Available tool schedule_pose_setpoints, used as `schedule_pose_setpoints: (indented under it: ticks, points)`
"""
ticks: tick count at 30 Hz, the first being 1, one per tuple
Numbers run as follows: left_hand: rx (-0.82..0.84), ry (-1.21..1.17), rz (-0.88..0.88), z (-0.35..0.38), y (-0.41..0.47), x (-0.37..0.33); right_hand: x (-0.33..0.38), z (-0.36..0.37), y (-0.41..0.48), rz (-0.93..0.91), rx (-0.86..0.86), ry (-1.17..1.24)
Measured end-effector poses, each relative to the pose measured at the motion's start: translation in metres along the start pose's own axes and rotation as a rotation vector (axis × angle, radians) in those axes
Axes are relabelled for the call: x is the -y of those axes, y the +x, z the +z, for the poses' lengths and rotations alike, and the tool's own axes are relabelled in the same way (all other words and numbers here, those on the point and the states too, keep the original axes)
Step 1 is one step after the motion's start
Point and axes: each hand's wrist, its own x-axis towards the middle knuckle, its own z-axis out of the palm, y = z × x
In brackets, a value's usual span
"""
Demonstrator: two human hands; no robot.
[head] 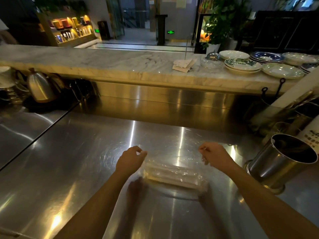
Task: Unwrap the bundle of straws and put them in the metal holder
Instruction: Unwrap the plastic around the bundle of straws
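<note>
1. My left hand (pixel 131 159) hovers knuckles-up, fingers pinched on the clear plastic wrap (pixel 172 157).
2. The pale bundle of straws (pixel 174 176) lies mid-counter, near my edge; jerk the wrap and they could scatter.
3. My right hand (pixel 214 156) pinches the wrap's other corner.
4. The shiny cylindrical metal holder (pixel 283 163) waits at the steel counter (pixel 69 169)'s right edge.

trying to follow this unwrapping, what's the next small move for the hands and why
Probably pull the clear wrap further apart: left hand and right hand each pinch an edge, while the straws lie covered on the counter.
</note>
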Motion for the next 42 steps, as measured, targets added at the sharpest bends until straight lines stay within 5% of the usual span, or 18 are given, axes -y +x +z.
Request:
schedule_pose_setpoints:
  ticks: [4,8,11,13,16,19,21,23,26,30,32,35,39,42]
  points:
    - [0.215,-0.518,-0.300,-0.007,0.004,-0.017,0.000,-0.016,0.012,0.169,0.079,0.174]
    - [0.350,-0.854,-0.208,0.007,0.009,-0.021,-0.011,-0.016,0.019,0.280,0.057,0.330]
    - [0.373,-0.656,-0.080,0.026,0.002,-0.022,-0.021,-0.008,0.027,0.274,-0.092,0.307]
    - [0.418,-0.557,-0.014,0.037,-0.001,-0.021,-0.024,-0.003,0.030,0.202,-0.175,0.000]
    - [0.428,-0.432,0.065,0.049,0.000,-0.016,-0.015,0.003,0.020,-0.085,-0.280,-0.144]
    - [0.360,-0.230,0.177,0.060,0.000,-0.013,-0.003,0.019,-0.001,-0.279,0.028,-0.063]
    - [0.284,-0.124,0.250,0.065,-0.001,-0.011,-0.002,0.035,-0.014,-0.242,0.387,-0.159]
    - [0.244,-0.081,0.301,0.067,-0.003,-0.012,-0.008,0.050,-0.020,-0.261,0.568,-0.368]
    - [0.263,0.008,0.378,0.063,-0.011,-0.014,-0.015,0.061,-0.024,-0.263,0.516,-0.482]
    - [0.330,0.406,0.578,0.055,-0.017,-0.012,-0.016,0.055,-0.021,-0.150,0.482,-0.444]
    - [0.240,0.526,0.644,0.056,-0.019,-0.009,-0.014,0.053,-0.022,-0.102,0.458,-0.414]
    - [-0.023,0.362,0.355,0.059,-0.026,-0.015,-0.012,0.056,-0.025,-0.024,0.397,-0.292]
    - [0.453,-0.102,-0.119,0.063,-0.035,-0.036,-0.003,0.071,-0.033,0.079,0.355,-0.017]
    - [0.476,-0.195,-0.174,0.074,-0.039,-0.041,0.006,0.081,-0.041,0.033,0.441,0.101]
